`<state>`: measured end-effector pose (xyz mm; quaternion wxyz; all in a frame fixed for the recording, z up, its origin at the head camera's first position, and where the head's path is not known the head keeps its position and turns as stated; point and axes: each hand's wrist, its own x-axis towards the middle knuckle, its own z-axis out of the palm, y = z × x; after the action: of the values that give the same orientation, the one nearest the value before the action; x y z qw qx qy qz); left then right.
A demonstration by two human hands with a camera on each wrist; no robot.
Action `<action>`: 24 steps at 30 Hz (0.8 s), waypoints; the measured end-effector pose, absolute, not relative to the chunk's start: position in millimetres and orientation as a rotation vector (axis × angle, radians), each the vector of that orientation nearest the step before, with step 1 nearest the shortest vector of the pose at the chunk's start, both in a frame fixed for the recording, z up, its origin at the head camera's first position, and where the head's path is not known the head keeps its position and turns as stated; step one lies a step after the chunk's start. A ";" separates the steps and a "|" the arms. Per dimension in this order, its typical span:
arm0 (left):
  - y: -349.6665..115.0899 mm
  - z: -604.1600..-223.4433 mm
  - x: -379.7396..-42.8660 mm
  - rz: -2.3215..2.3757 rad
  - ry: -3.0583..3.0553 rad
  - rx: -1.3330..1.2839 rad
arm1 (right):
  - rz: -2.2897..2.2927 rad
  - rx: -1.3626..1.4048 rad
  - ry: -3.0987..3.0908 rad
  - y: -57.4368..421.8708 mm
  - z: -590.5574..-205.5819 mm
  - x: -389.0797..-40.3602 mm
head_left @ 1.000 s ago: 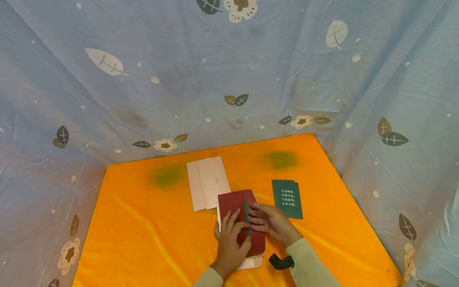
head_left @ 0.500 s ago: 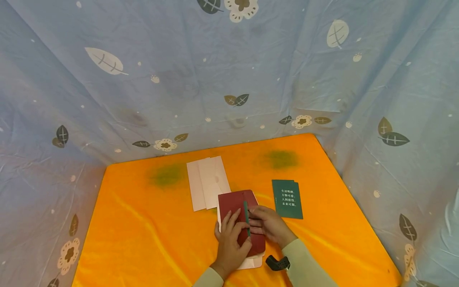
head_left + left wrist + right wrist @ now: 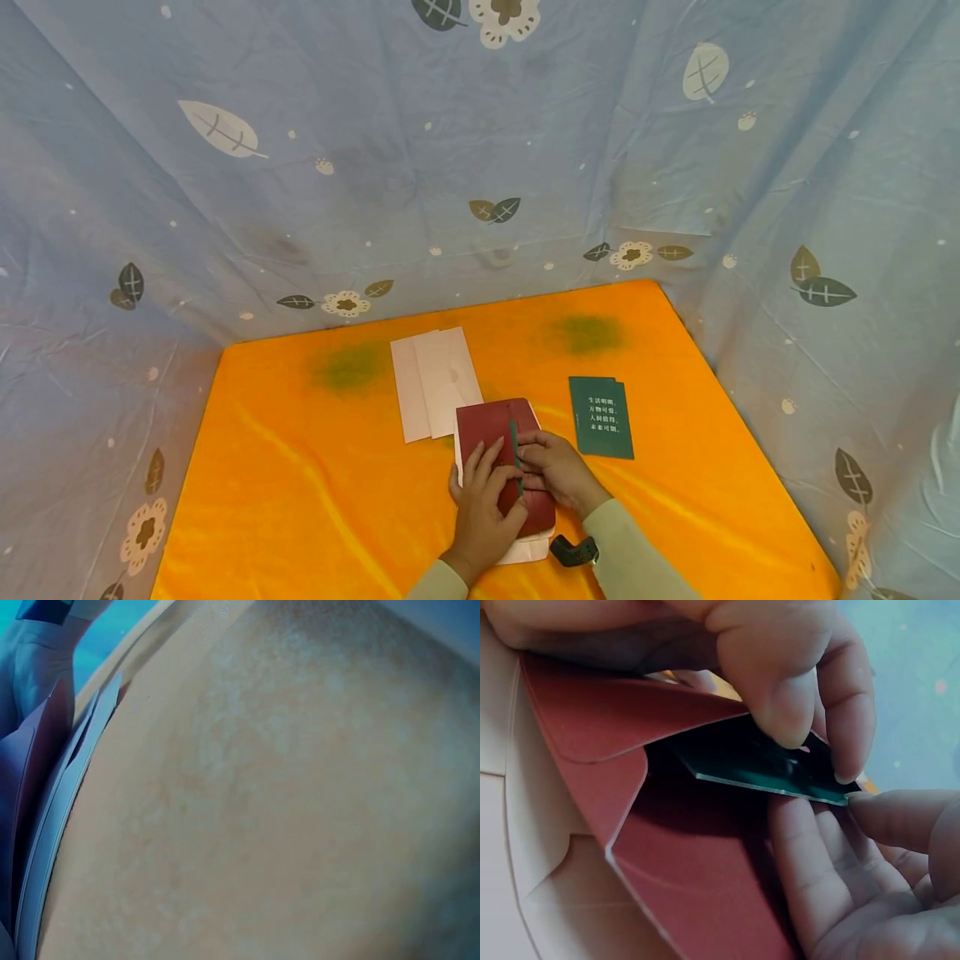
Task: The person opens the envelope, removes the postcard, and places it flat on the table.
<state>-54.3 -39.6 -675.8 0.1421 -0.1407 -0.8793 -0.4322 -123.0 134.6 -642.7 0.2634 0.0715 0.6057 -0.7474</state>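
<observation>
A dark red envelope (image 3: pixel 486 423) lies on a white envelope (image 3: pixel 529 550) on the orange cloth. A green card (image 3: pixel 514 443) stands on edge, partly inside the red envelope's open mouth (image 3: pixel 690 877). My left hand (image 3: pixel 480 498) rests on the red envelope, and its curled thumb and fingertip (image 3: pixel 795 705) pinch the green card (image 3: pixel 757 761) from above. My right hand (image 3: pixel 551 471) comes in from the right. Its fingers (image 3: pixel 810 862) lie under the card on the envelope, and one tip touches the card's corner. The left wrist view is filled by skin, with paper edges (image 3: pixel 60 795) at the left.
A second green card (image 3: pixel 600 417) with white print lies to the right of the hands. Two overlapping white envelopes (image 3: pixel 435 379) lie further back. Blue leaf-patterned fabric walls (image 3: pixel 480 167) enclose the orange surface (image 3: pixel 300 483) on three sides.
My right hand has slid left and curled in onto the green card. The left hand and the red envelope have barely moved.
</observation>
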 end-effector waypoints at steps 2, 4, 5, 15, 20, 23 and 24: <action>-39.4 -676.3 -54.3 -1.240 -2.541 -0.405 | -2.032 0.190 1.624 135.1 -643.6 -122.7; -39.5 -676.5 -54.1 -1.234 -2.545 -0.405 | -2.044 0.190 1.613 135.6 -644.4 -122.3; -39.6 -676.5 -53.9 -1.233 -2.546 -0.404 | -2.050 0.185 1.611 136.0 -644.8 -122.0; -38.1 -674.2 -52.9 -1.234 -2.550 -0.396 | -2.128 0.189 1.582 139.7 -646.5 -117.6; -37.4 -673.6 -52.9 -1.235 -2.548 -0.394 | -2.163 0.213 1.584 143.7 -646.6 -117.7; -37.1 -674.3 -53.5 -1.228 -2.550 -0.393 | -2.179 0.243 1.603 146.2 -646.0 -118.4; -37.0 -674.6 -53.7 -1.223 -2.549 -0.394 | -2.182 0.258 1.610 146.8 -645.8 -118.7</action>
<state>-53.7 -37.0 -674.6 0.1430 -0.1365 -0.8838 -0.4241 -118.7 146.8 -645.8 0.2071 0.0928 0.5782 -0.7837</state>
